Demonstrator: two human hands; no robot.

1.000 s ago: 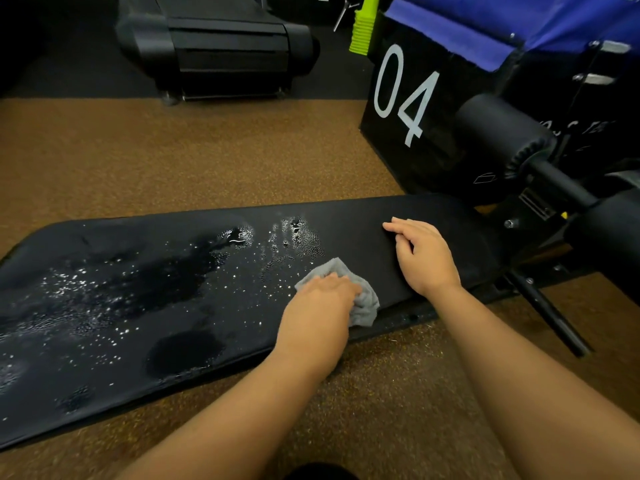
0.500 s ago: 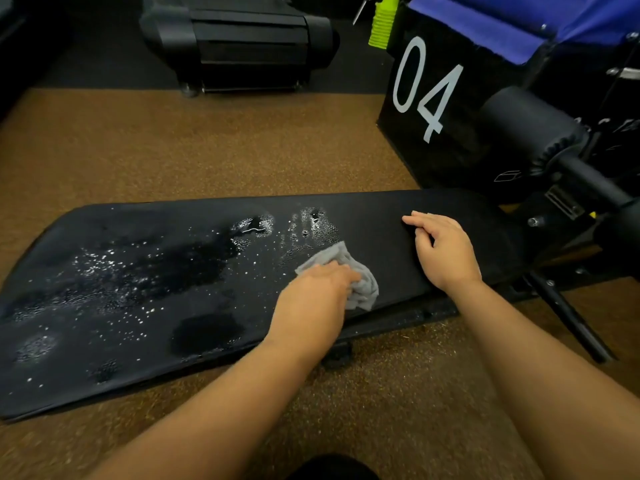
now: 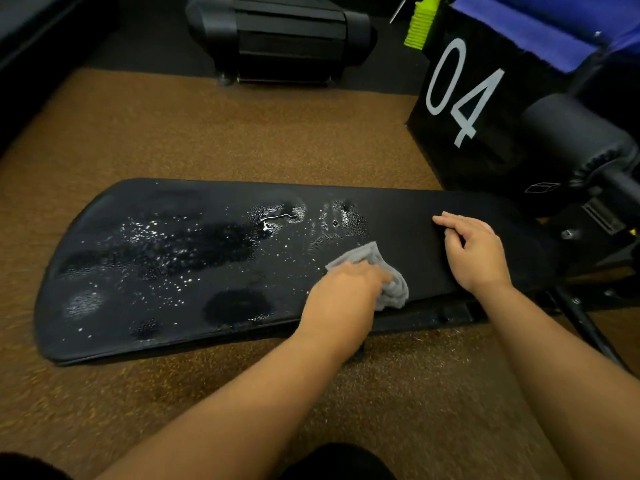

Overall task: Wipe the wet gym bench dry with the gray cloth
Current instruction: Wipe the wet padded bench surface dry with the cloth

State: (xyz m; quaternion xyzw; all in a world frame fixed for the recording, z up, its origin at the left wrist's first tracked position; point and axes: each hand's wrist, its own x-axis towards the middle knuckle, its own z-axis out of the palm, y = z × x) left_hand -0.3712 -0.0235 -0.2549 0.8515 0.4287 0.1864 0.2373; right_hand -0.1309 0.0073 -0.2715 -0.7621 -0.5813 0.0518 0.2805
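Observation:
The long black gym bench pad (image 3: 398, 206) lies across the middle of the head view. Water drops and puddles (image 3: 194, 247) cover its left and middle parts, while its right part looks dry. The crumpled gray cloth (image 3: 393, 289) sits on the pad near its front edge, just right of the wet area. My left hand (image 3: 343, 292) lies on the cloth with fingers curled into it, covering its left half. My right hand (image 3: 474, 251) rests on the dry right part of the pad, fingers loosely bent, holding nothing.
A black box marked "04" (image 3: 460, 98) stands behind the bench's right end, with a black foam roller (image 3: 571, 136) and the bench frame (image 3: 588, 330) at the right. A black machine base (image 3: 284, 39) stands at the back. Brown speckled floor (image 3: 207, 133) surrounds the bench.
The view has shifted, so the bench sits further right and higher in frame. My left hand with the cloth has crept slightly left toward the wet patch. My right hand has stayed put.

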